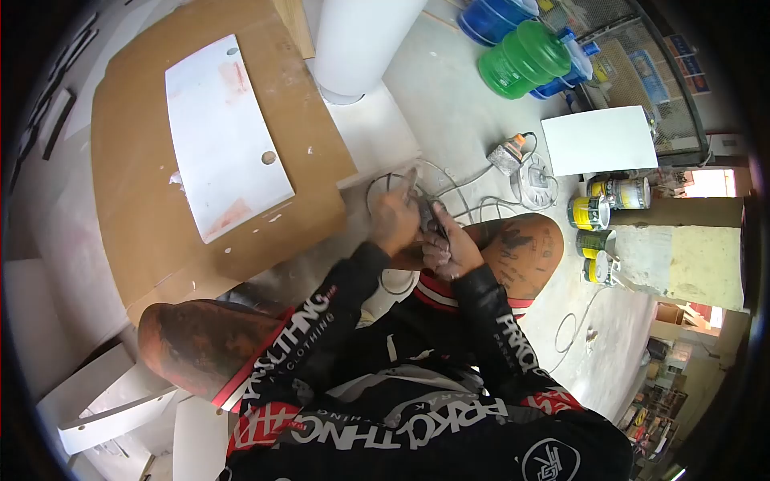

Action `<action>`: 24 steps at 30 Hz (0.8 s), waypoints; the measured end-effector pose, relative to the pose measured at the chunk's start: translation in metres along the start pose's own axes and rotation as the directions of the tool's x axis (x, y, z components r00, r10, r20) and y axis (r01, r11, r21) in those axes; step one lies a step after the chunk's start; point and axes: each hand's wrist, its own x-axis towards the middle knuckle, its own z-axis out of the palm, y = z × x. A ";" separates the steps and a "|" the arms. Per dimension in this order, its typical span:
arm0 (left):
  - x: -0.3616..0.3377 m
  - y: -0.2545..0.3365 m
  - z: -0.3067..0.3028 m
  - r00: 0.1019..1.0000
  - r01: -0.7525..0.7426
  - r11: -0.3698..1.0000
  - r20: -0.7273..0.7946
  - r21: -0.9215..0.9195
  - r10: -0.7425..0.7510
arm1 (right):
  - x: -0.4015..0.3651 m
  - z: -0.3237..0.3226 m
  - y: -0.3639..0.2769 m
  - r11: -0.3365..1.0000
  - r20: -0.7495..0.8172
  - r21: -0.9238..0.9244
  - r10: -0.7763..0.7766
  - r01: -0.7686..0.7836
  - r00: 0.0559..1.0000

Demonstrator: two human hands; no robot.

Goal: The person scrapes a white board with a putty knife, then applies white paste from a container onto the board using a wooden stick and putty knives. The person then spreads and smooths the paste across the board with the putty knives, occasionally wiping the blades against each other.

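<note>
My left hand [393, 222] is closed and slightly blurred, in front of my body between my knees. A narrow greyish piece sticks out past its fingers; I cannot tell what it is. Right beside it, my right hand [451, 247] wraps its fingers round a dark-handled tool [435, 224] that points toward the left hand. To the left of both hands, a white panel [228, 136] with two round holes and reddish smears lies on a brown cardboard sheet [132, 152].
Grey cable [461, 192] loops across the floor just beyond my hands. A white cylinder [353, 48] stands ahead. Farther right are a green water bottle [525, 60], a dusty corded power tool [507, 155], a white sheet [601, 140] and several paint cans [589, 213]. White curved pieces [112, 421] lie at lower left.
</note>
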 end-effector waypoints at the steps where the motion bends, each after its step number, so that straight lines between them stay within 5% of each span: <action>1: 0.014 -0.005 -0.008 0.942 0.317 0.942 0.083 0.109 -0.326 | -0.006 0.002 0.005 0.998 -0.034 -0.040 0.053 -0.054 0.998; 2: 0.022 -0.045 0.001 0.942 0.315 0.942 0.086 0.113 -0.325 | -0.016 0.009 0.008 0.999 -0.058 -0.008 -0.049 0.048 0.997; 3: 0.026 -0.111 0.024 0.986 0.160 0.976 0.016 0.149 -0.164 | -0.018 0.011 0.008 0.999 -0.061 -0.005 -0.051 0.050 0.997; 4: 0.027 -0.146 0.037 0.999 0.003 0.982 -0.047 0.191 0.006 | -0.018 0.012 0.005 0.962 -0.185 -0.095 -0.271 0.257 0.945; 6: 0.019 -0.139 0.034 0.991 0.118 0.981 -0.075 0.151 -0.108 | -0.018 0.012 -0.001 0.747 -0.349 -0.335 -0.665 0.574 0.660; 7: 0.015 -0.135 0.034 0.970 0.231 0.966 -0.102 0.113 -0.220 | -0.014 0.009 -0.006 0.744 -0.355 -0.331 -0.668 0.580 0.654; 9: 0.001 -0.085 0.019 0.980 0.126 0.987 -0.167 0.099 -0.108 | -0.003 0.001 -0.014 0.394 -0.122 -0.598 -0.905 0.698 0.407; 11: -0.007 -0.043 0.010 0.967 0.023 0.996 -0.255 0.088 0.000 | 0.004 0.015 -0.019 0.388 -0.081 -0.589 -0.901 0.709 0.427; 12: -0.010 -0.030 0.010 0.987 -0.035 0.996 -0.157 -0.085 0.021 | 0.014 0.013 -0.022 0.318 0.033 -0.690 -0.884 0.651 0.467; 14: -0.015 -0.009 0.008 0.995 -0.066 0.966 -0.085 -0.251 0.046 | 0.018 0.038 -0.014 0.013 0.299 -0.859 -0.800 0.512 0.521; 17: -0.022 -0.002 0.003 0.989 0.051 0.952 -0.117 -0.302 -0.091 | 0.020 0.051 -0.011 0.153 0.455 -0.696 -0.662 0.701 0.596; 19: -0.018 -0.011 -0.003 0.994 0.100 0.893 0.009 -0.439 -0.107 | 0.005 0.055 -0.023 0.350 0.239 -0.799 -0.562 0.489 0.792; 20: -0.016 -0.004 -0.006 0.992 -0.118 0.881 -0.093 -0.459 0.085 | 0.009 0.045 -0.036 0.352 0.303 -0.780 -0.511 0.517 0.805; 21: -0.016 0.003 -0.009 0.994 -0.098 0.889 -0.094 -0.447 0.063 | 0.021 0.021 -0.044 0.505 0.317 -0.651 -0.496 0.566 0.808; 24: -0.017 0.018 -0.013 0.992 -0.121 0.868 -0.035 -0.482 0.119 | 0.016 0.049 -0.056 0.436 0.454 -0.584 -0.524 0.685 0.721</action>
